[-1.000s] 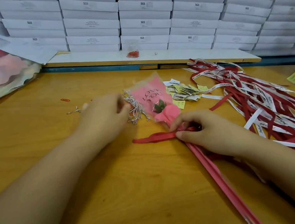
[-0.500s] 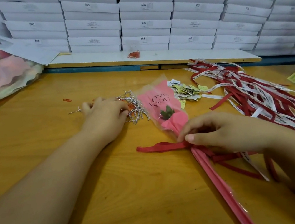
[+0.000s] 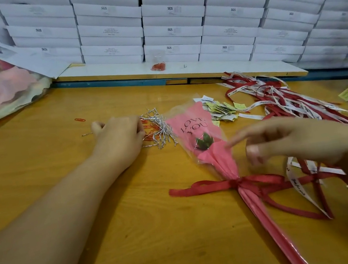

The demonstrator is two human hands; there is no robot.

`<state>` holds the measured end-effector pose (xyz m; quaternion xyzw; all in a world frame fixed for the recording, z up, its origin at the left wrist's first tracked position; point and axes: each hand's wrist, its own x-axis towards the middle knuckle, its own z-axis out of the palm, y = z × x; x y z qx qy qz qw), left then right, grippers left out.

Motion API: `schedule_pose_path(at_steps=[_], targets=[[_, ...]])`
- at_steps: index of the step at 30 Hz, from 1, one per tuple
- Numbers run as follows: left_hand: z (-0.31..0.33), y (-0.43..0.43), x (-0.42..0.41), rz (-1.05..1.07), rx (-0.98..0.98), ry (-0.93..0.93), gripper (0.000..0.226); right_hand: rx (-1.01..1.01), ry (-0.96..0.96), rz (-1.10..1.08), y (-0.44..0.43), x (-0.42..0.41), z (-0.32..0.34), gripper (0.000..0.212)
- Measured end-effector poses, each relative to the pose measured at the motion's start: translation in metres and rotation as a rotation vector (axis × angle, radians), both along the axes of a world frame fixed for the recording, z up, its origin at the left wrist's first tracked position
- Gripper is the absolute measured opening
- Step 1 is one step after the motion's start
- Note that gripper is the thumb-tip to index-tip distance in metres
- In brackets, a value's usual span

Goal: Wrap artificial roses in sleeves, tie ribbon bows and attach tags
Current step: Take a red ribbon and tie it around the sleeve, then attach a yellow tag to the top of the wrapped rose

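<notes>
Smooth varnished wood tabletop [image 3: 140, 241], honey-yellow, with a soft sheen. Glossy clear plastic sleeve [image 3: 197, 128] over matt pink paper, crinkled at the neck. Matt red fabric ribbon [image 3: 201, 188], woven in look. Shiny silver metallic twist ties [image 3: 158, 127]. Small paper tags [image 3: 222, 110], pale yellow and white, matt. Loose ribbons [image 3: 290, 103] of red and white cloth, slightly satiny. Matt white cardboard boxes [image 3: 174, 30].
</notes>
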<state>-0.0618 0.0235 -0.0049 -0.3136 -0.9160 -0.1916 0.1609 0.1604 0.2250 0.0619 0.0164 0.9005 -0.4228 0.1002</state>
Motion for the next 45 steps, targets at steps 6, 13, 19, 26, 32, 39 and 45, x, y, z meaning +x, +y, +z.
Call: schedule_pose_path(at_steps=[6,13,19,26,32,39,45], targets=[[0.001,-0.002,-0.003,-0.032,-0.004,0.000,0.018,0.130,0.185,-0.646,0.025,-0.058,-0.008,0.010],[0.004,-0.002,0.000,-0.035,-0.017,-0.042,0.049,0.852,0.175,-0.588,0.050,-0.107,-0.034,0.038],[0.004,-0.005,0.000,-0.025,0.001,-0.115,0.033,0.938,0.224,-0.567,0.052,-0.112,-0.054,0.024],[0.005,-0.005,-0.003,-0.065,0.116,-0.098,0.013,0.992,0.445,-0.715,0.046,-0.114,-0.051,0.020],[0.001,-0.001,-0.001,-0.089,0.085,-0.052,0.013,0.933,0.625,-0.785,0.048,-0.111,-0.050,0.011],[0.005,-0.001,0.006,-0.132,0.157,-0.013,0.013,0.690,0.608,-0.707,0.053,-0.104,-0.045,0.014],[0.010,-0.003,0.007,-0.174,0.248,0.000,0.014,0.572,0.710,-0.780,0.058,-0.102,-0.040,0.010]])
